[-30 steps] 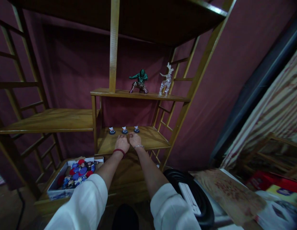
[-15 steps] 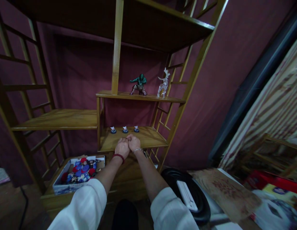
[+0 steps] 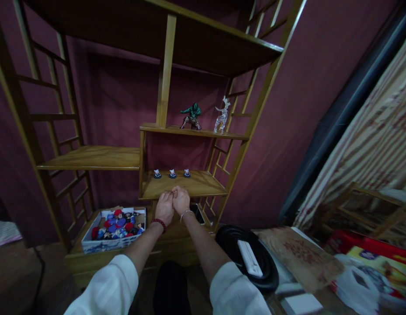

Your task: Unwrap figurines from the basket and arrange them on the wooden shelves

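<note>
My left hand (image 3: pixel 164 207), with a red bead bracelet at the wrist, is closed and meets my right hand (image 3: pixel 181 200) at the fingertips. The right one, wearing a silver bracelet, is closed too. Whatever their fingers hold, if anything, is hidden. Both are just in front of the low wooden shelf (image 3: pixel 203 186). Farther back on that shelf, three small figurines stand in a row on dark round bases: a left one (image 3: pixel 157 174), a middle one (image 3: pixel 172 174) and a right one (image 3: pixel 186 173).
A box (image 3: pixel 88 246) of colourful figurines sits at lower left. On the shelf above stand a green crouching figure (image 3: pixel 192 117) and a clear deer figurine (image 3: pixel 221 116). A phone (image 3: pixel 198 214) lies behind my right wrist. A black coil (image 3: pixel 268 267) with a white power strip (image 3: pixel 249 258) is at right.
The view has shifted slightly, so the cabinet sits a little differently in it and more of the phone shows. My hands stay together, slightly lower against the shelf edge.
</note>
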{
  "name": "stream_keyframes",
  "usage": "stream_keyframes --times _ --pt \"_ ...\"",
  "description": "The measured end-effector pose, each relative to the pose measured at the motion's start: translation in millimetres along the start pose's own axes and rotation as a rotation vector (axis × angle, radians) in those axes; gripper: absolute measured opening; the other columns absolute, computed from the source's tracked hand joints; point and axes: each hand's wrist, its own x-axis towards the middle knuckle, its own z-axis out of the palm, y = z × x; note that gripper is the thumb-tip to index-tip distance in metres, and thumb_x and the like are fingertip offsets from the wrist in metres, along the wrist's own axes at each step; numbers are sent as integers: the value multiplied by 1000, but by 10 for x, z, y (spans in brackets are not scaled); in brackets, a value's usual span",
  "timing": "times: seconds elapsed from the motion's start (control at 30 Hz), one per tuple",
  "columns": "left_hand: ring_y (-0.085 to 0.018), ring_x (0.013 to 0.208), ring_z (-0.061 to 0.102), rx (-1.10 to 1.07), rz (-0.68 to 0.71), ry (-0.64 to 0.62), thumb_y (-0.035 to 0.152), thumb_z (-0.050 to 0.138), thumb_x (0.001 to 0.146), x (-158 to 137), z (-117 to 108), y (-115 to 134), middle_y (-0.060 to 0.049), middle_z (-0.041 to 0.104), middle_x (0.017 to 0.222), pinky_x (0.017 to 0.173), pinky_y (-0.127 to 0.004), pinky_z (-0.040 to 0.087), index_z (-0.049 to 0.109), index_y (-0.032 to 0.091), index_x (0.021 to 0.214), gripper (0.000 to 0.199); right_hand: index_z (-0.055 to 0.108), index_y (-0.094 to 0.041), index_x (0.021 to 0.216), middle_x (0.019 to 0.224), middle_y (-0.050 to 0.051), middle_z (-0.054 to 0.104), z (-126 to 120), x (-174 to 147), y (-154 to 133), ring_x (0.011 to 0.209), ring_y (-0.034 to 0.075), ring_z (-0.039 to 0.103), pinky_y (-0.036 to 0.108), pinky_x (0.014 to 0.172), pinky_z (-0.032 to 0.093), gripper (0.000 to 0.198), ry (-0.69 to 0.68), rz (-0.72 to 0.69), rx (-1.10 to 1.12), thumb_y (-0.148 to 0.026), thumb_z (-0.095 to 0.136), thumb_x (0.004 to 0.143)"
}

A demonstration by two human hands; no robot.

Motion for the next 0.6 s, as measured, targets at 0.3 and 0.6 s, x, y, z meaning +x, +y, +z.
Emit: stream_keyframes --times 0.3,0.6 --pt "-19 120 36 -89 23 -23 8 36 76 -265 -153 -14 -14 49 121 100 -39 33 51 8 111 37 55 -17 83 83 4 60 17 -337 -141 82 15 51 25 77 37 24 46 -22 101 -6 36 74" --pt "-20 123 32 68 -46 -131 3 32 74 -653 -249 -172 -18 44 126 100 -35 31 52 3 110 41 58 -18 84 85 4 63 258 -711 -281 81 13 55 22 73 39 25 -55 -3 107 -8 37 76"
